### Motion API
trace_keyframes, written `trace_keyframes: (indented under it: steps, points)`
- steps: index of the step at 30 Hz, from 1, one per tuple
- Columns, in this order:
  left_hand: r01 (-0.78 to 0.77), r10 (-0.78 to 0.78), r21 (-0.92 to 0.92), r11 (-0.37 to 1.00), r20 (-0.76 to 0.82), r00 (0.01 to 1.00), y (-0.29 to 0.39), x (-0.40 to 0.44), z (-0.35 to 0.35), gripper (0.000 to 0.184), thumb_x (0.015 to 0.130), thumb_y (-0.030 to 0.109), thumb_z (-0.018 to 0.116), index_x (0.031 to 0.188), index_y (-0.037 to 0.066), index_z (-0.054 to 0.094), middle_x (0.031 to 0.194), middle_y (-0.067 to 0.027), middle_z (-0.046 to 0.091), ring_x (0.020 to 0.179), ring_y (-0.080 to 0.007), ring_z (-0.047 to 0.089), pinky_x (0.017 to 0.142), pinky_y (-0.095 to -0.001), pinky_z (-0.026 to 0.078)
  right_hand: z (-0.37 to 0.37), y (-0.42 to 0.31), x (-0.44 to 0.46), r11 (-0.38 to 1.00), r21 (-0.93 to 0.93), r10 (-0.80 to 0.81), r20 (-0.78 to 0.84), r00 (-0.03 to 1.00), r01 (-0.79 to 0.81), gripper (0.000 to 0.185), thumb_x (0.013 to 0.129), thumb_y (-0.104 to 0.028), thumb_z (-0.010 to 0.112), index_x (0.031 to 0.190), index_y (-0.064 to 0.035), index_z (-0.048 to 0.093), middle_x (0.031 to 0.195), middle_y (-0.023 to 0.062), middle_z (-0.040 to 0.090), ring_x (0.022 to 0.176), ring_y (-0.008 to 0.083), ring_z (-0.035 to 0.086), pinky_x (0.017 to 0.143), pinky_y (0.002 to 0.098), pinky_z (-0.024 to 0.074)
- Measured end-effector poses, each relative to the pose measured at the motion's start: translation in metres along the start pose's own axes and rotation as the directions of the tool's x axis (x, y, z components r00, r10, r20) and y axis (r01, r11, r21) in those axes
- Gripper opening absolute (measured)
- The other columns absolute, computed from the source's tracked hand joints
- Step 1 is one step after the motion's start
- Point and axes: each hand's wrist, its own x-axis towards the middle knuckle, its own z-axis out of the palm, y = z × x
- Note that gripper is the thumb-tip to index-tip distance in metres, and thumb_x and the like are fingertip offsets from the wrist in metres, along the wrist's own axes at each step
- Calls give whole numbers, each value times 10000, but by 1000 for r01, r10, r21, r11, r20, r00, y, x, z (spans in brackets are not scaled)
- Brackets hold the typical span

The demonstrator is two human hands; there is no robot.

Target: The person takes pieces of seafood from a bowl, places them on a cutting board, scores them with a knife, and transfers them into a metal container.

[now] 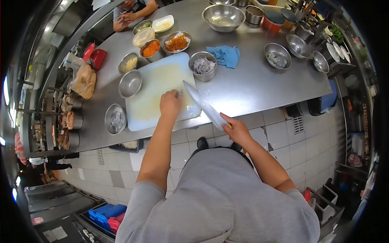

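My right hand [237, 130] grips the handle of a large kitchen knife [204, 106]. Its broad blade points up and left, with the tip over the right side of a white cutting board [150, 87]. On the board, my left hand [170, 103] is closed, fingers curled down at a small grey piece of food [180, 93], whose kind is unclear. Wet bits lie near the board's lower right corner. Just beyond the board stands a metal bowl of greyish chopped raw pieces [204, 65]. Left of the board, another metal bowl [116, 120] holds pale grey pieces.
Around the board stand a bare metal bowl [130, 84], shredded orange food [177, 42] and orange slices [150, 48] in bowls. A blue cloth [225, 56] lies behind. At right is a bowl of grey pieces [278, 58]. Another person's hands [128, 17] rest at the far edge.
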Motion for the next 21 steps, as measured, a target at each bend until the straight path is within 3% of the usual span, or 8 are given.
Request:
trace_keyframes:
  steps: [2, 4, 6, 8, 9, 15, 21]
  points:
    - [98, -100, 24, 995, 116, 988, 8, 0, -11, 301, 929, 189, 771, 1210, 81, 787, 1171, -209, 756, 1026, -398, 722, 930, -484, 571, 5, 7, 17, 999, 30, -18, 15, 1000, 18, 523, 1045, -259, 674, 1563, -291, 616, 799, 95, 688, 567, 139, 573, 628, 343, 542]
    - [86, -90, 34, 996, 135, 987, 8, -2, -17, 311, 945, 200, 757, 1245, 124, 786, 1153, -205, 750, 1053, -394, 718, 941, -490, 569, 5, -6, 28, 998, 61, -37, 30, 999, 36, 530, 1041, -261, 673, 1566, -290, 614, 785, 96, 685, 559, 135, 565, 622, 339, 536]
    - [73, -79, 43, 996, 150, 986, 6, -5, -16, 324, 961, 210, 743, 1280, 166, 785, 1135, -201, 744, 1079, -391, 713, 952, -496, 566, 0, -28, 33, 979, 111, 158, 112, 981, -171, 551, 1034, -262, 675, 1579, -278, 598, 757, 88, 675, 556, 137, 556, 618, 340, 528]
    - [64, -73, 73, 995, 133, 988, 0, -6, -8, 385, 987, 217, 715, 1370, 195, 753, 1146, -195, 726, 1089, -389, 705, 960, -496, 563, 5, -22, 45, 981, 132, 126, 127, 984, -143, 554, 1044, -233, 678, 1590, -270, 587, 763, 44, 646, 546, 118, 545, 578, 323, 523]
    - [66, -76, 77, 995, 132, 988, 1, -8, -7, 385, 987, 217, 715, 1370, 195, 753, 1146, -195, 726, 1089, -389, 705, 960, -496, 563, 6, -22, 47, 982, 147, 96, 137, 986, -116, 559, 1053, -203, 680, 1600, -262, 575, 769, -1, 617, 537, 98, 534, 537, 305, 518]
    - [100, -104, 45, 994, 81, 991, -4, -13, 4, 412, 994, 201, 703, 1405, 193, 735, 1130, -191, 692, 1084, -391, 689, 961, -495, 559, 13, -24, 49, 969, 188, 121, 191, 974, -157, 565, 1047, -197, 686, 1598, -260, 576, 802, -1, 644, 547, 95, 539, 541, 293, 522]
    - [23, -26, 43, 999, 65, 998, -8, -14, 7, 439, 951, 133, 759, 1389, 143, 743, 1058, -239, 697, 1005, -415, 687, 929, -491, 560, 10, -16, 45, 966, 205, 111, 218, 970, -157, 559, 1022, -192, 688, 1571, -269, 610, 810, 22, 694, 536, 99, 561, 553, 302, 530]
